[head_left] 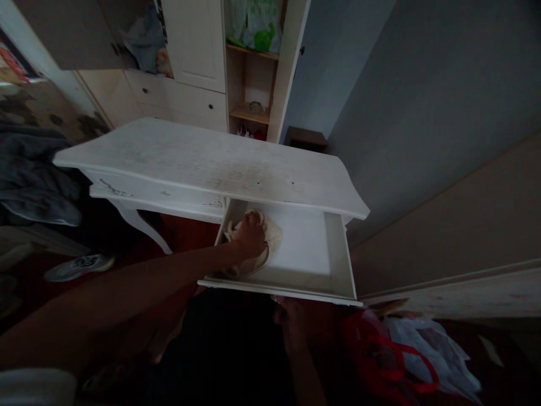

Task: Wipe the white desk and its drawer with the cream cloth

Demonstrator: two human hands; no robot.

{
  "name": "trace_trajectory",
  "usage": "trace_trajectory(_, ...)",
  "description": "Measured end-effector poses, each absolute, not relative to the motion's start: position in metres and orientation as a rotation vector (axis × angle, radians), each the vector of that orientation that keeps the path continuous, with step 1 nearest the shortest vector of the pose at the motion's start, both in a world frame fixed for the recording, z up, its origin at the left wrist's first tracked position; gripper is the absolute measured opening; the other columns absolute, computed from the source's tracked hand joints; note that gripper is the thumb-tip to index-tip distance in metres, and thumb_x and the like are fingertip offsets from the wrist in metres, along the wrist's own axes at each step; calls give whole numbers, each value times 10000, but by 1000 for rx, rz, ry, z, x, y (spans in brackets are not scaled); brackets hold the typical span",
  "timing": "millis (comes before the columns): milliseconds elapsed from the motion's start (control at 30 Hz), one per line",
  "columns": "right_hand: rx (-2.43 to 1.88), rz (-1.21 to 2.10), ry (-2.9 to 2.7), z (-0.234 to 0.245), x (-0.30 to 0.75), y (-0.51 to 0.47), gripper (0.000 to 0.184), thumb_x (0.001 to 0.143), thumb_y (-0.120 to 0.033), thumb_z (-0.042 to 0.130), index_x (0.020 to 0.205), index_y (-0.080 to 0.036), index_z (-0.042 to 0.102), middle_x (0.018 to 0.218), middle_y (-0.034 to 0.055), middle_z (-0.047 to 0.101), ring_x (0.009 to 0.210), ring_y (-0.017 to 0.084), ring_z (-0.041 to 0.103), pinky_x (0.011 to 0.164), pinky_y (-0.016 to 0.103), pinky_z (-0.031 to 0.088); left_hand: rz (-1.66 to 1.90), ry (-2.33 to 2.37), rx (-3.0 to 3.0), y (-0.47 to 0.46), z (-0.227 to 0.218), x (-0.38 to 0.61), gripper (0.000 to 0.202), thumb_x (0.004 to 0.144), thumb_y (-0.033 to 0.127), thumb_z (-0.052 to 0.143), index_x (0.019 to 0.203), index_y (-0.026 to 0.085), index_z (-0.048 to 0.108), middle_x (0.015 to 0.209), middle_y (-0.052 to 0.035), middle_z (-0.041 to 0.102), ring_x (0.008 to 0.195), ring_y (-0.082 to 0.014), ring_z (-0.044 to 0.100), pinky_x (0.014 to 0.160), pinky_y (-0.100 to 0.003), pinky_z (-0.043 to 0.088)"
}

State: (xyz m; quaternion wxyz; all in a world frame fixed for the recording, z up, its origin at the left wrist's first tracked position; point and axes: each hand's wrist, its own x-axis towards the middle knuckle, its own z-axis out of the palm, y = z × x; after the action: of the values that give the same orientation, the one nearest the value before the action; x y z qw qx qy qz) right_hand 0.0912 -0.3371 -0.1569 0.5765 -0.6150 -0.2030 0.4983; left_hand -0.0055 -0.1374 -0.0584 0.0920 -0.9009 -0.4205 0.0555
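Note:
A white drawer is pulled out from the right part of a white table. Inside its left side, my left hand is closed on a cream cloth, which lies bunched around the fingers and against the drawer's left wall. Below the drawer's front edge, my right hand has its fingers curled at a small drawer knob; the dim light partly hides them. Dark, worn stains mark the tabletop.
Behind the table stands a white wardrobe with open shelves holding plastic bags. Grey clothing and a shoe are at the left. A red bag and a white plastic bag lie on the floor at right.

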Motion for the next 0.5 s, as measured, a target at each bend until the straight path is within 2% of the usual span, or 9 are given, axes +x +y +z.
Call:
trace_trajectory(133,-1443,1176,-425,-154,90,-336,423,636,-546,709,615,-128,651,441,-19,463,433,81,376,457,230,271,164,-1575,-2595,-117,-46,1,690,865,549,491,1262,-12,556,1424,-329,362,1295,-466,342,993,-530,307)
trace_trajectory(233,-1436,1181,-402,-152,89,-335,402,629,-524,712,613,-127,650,430,-25,449,424,79,370,450,228,271,103,-1712,-2605,-104,-41,4,673,872,553,455,1264,12,541,1384,-321,415,1249,-461,393,926,-510,363)
trace_trajectory(367,-1407,1202,-368,-149,88,-334,375,609,-495,725,614,-128,650,437,-25,457,423,77,371,447,225,279,-4,-1766,-2593,-93,-45,11,667,876,550,434,1274,20,517,1309,-298,495,1215,-445,425,933,-524,340)
trace_trajectory(500,-1406,1186,-384,-151,87,-333,378,612,-502,717,589,-133,637,431,-23,457,414,77,372,442,227,266,-132,-1627,-2621,-94,-56,32,581,886,477,451,1279,54,513,1275,-258,535,1174,-425,461,941,-558,305)
